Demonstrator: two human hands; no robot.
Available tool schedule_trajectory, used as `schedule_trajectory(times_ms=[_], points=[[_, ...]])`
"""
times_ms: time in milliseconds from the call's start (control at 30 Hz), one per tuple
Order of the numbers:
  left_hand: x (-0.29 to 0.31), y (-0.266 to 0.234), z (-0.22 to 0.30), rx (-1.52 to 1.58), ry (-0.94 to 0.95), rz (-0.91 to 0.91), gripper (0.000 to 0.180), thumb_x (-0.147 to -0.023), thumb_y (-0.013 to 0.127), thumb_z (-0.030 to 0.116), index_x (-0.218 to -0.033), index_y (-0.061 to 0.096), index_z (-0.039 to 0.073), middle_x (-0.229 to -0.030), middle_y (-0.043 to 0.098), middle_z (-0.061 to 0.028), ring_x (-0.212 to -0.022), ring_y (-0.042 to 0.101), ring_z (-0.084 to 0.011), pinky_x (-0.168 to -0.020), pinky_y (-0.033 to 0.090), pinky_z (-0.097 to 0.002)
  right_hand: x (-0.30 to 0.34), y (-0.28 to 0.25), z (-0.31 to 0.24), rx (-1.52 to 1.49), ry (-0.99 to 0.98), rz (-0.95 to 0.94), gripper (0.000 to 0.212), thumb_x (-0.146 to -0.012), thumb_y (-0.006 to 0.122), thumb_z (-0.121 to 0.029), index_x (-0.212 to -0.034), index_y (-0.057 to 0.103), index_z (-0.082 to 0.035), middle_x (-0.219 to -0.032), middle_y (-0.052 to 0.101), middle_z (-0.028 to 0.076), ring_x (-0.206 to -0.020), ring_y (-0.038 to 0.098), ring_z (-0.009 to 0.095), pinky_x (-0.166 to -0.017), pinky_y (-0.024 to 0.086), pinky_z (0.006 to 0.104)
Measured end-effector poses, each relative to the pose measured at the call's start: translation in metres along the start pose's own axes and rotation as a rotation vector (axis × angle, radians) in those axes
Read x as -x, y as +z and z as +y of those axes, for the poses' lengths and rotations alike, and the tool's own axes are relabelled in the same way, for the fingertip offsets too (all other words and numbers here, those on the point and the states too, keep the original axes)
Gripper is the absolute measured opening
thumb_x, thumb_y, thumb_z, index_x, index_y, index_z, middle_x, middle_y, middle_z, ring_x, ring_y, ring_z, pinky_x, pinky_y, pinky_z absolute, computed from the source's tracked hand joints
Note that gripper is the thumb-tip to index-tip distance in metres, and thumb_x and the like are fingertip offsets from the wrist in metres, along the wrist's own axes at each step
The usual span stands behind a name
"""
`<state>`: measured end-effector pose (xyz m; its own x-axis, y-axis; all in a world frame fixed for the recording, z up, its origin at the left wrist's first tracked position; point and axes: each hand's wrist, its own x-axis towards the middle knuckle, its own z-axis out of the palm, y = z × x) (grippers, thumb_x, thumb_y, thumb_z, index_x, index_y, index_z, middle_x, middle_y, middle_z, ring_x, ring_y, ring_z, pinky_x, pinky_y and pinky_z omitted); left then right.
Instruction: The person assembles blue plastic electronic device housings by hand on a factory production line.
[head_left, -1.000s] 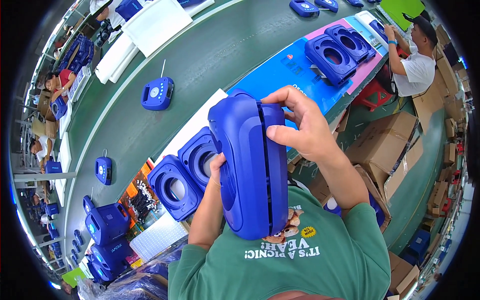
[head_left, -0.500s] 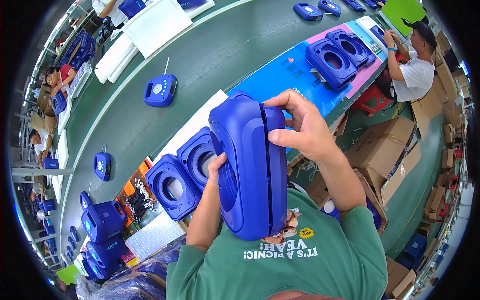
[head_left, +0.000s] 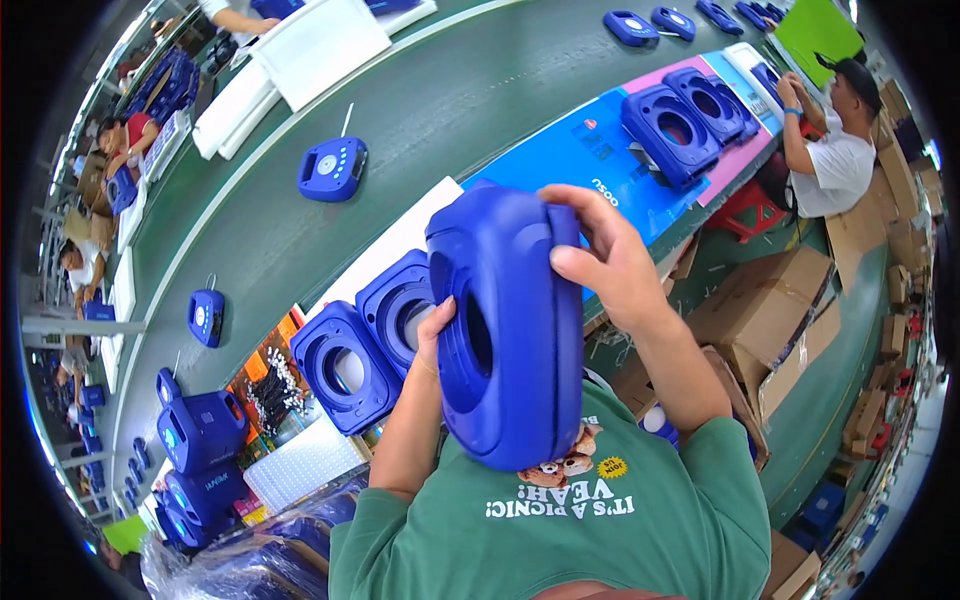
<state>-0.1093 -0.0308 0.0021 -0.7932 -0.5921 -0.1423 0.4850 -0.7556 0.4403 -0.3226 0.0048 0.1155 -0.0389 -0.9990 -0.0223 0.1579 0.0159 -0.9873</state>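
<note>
A large blue plastic speaker housing (head_left: 520, 350) stands on edge between my hands, in front of my green shirt. Its big round opening faces left, and a narrow seam runs down its right side. My left hand (head_left: 434, 335) grips the left face, thumb at the rim of the round opening; its other fingers are hidden behind. My right hand (head_left: 610, 255) holds the upper right edge, thumb and fingers bent over the seam. Just left of it, two similar blue housings (head_left: 320, 385) with round openings rest on the bench.
Beyond the bench runs a green conveyor belt (head_left: 420, 130) carrying finished-looking blue speakers (head_left: 332, 170). More housings (head_left: 672, 135) lie on a blue mat at the right. Cables (head_left: 275, 395) and a perforated white tray (head_left: 300, 468) sit left; cardboard boxes (head_left: 750, 300) stand right. A co-worker (head_left: 840, 150) sits farther along.
The dark gap along the housing's side has narrowed to a thin seam. The housing has turned slightly, showing more of its round opening. My right fingers have shifted along the upper edge.
</note>
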Motion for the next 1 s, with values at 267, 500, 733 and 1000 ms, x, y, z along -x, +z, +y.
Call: schedule_trajectory(times_ms=[267, 500, 733, 1000], points=[[-0.011, 0.012, 0.017, -0.476, 0.343, 0.369, 0.069, -0.092, 0.058, 0.037, -0.141, 0.028, -0.001, -0.132, 0.047, -0.0145, -0.114, 0.053, -0.0216, -0.093, 0.046, -0.0327, 0.04, -0.013, 0.067, 0.258, -0.103, 0.117, 0.093, -0.078, 0.071, -0.03, -0.146, 0.017, 0.004, -0.142, 0.037, 0.02, -0.121, 0.049, 0.025, -0.103, 0.038, 0.0361], [0.002, 0.033, 0.015, -0.628, 0.551, 0.401, 0.057, -0.096, 0.054, 0.034, -0.137, 0.038, -0.002, -0.121, 0.056, -0.0104, -0.105, 0.056, -0.0135, -0.091, 0.045, -0.0265, 0.025, -0.037, 0.118, -0.692, 0.383, -0.053, 0.063, -0.077, 0.06, -0.016, -0.133, 0.04, 0.004, -0.121, 0.056, 0.021, -0.099, 0.063, 0.031, -0.083, 0.055, 0.0397], [0.013, 0.031, 0.018, -0.559, 0.509, 0.347, 0.059, -0.093, 0.06, 0.016, -0.142, 0.03, 0.0, -0.09, 0.061, -0.004, -0.083, 0.059, -0.0094, -0.077, 0.046, -0.0224, 0.024, -0.025, 0.142, -0.896, 0.49, -0.056, 0.065, -0.078, 0.058, -0.02, -0.135, 0.04, 0.004, -0.125, 0.054, 0.023, -0.105, 0.061, 0.035, -0.092, 0.051, 0.0443], [0.014, 0.065, 0.04, -1.767, 0.584, 0.29, 0.124, -0.059, 0.085, 0.047, -0.15, 0.01, 0.007, -0.143, 0.027, -0.0233, -0.135, 0.028, -0.0362, -0.107, 0.031, -0.0471, 0.015, -0.035, 0.125, -0.99, 0.688, -0.043, 0.073, -0.073, 0.06, -0.023, -0.139, 0.037, 0.0, -0.126, 0.054, 0.024, -0.11, 0.058, 0.039, -0.099, 0.045, 0.0488]])
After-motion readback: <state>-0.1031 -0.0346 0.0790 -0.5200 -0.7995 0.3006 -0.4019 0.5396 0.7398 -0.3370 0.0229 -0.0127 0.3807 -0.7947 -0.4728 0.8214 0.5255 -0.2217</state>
